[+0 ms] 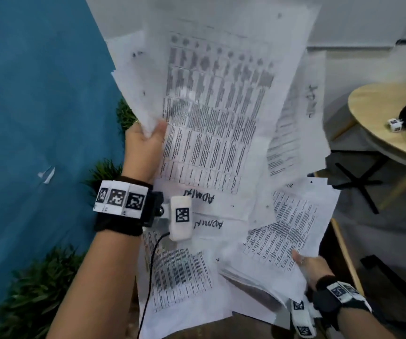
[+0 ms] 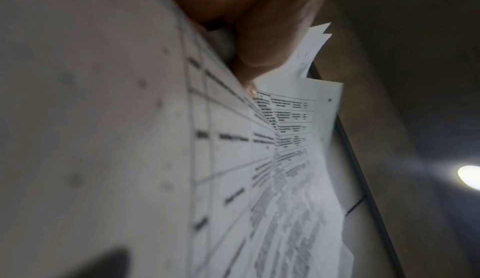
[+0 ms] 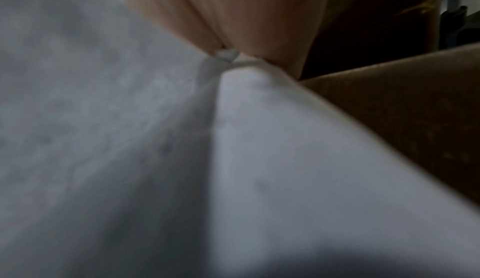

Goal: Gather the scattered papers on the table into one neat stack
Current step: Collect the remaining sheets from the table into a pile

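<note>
Several white printed sheets fill the middle of the head view. My left hand [image 1: 148, 138] grips the lower left corner of a raised bundle of papers [image 1: 211, 99], which fans upward and to the right. In the left wrist view its thumb presses the sheets [image 2: 233, 159] from above. My right hand [image 1: 307, 265] pinches the edge of a second, thicker stack of papers [image 1: 282, 241] at the lower right. More loose sheets [image 1: 180, 277], some marked "ADMIN", lie underneath. In the right wrist view, blurred paper [image 3: 259, 159] sits under the fingers.
A blue wall [image 1: 38, 94] stands to the left, with green artificial plants [image 1: 31, 302] along its base. A round wooden table [image 1: 380, 123] with a black object and cables stands at the right. The brown table edge [image 1: 343, 253] shows beside my right hand.
</note>
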Demonstrator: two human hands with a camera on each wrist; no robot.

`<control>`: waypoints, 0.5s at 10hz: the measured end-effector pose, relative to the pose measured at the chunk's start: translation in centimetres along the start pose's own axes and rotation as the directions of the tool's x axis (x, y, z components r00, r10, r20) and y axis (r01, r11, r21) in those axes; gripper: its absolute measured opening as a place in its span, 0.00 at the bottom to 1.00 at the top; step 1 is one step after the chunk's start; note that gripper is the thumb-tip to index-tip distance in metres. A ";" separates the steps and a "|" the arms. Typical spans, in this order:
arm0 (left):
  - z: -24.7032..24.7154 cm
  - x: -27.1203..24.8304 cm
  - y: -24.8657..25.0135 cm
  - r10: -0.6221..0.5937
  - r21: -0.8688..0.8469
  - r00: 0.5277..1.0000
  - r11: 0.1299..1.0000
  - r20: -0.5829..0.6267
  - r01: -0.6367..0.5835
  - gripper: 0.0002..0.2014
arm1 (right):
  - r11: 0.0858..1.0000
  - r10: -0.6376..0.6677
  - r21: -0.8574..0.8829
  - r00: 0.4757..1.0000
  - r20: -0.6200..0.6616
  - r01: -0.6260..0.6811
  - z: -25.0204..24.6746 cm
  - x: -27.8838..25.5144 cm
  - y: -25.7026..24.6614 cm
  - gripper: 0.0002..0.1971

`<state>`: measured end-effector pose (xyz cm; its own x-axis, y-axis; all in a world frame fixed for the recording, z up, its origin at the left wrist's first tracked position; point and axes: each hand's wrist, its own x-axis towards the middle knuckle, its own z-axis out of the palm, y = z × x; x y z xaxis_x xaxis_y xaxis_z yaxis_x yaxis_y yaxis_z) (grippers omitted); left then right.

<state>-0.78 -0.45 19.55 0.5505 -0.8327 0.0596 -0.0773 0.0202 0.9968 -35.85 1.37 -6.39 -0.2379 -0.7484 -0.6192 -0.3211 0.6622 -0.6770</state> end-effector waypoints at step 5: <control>1.9 -1.8 -16.4 -0.661 0.235 0.724 0.749 0.198 0.619 0.19 | 0.823 -0.424 0.488 0.886 0.186 0.292 -2.5 -5.1 -7.6 0.44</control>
<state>-2.10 -0.34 3.04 0.2849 -0.7259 -0.6261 0.0880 -0.6306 0.7711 -34.47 0.04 2.88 0.0955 -0.9372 -0.3353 0.1137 0.3450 -0.9317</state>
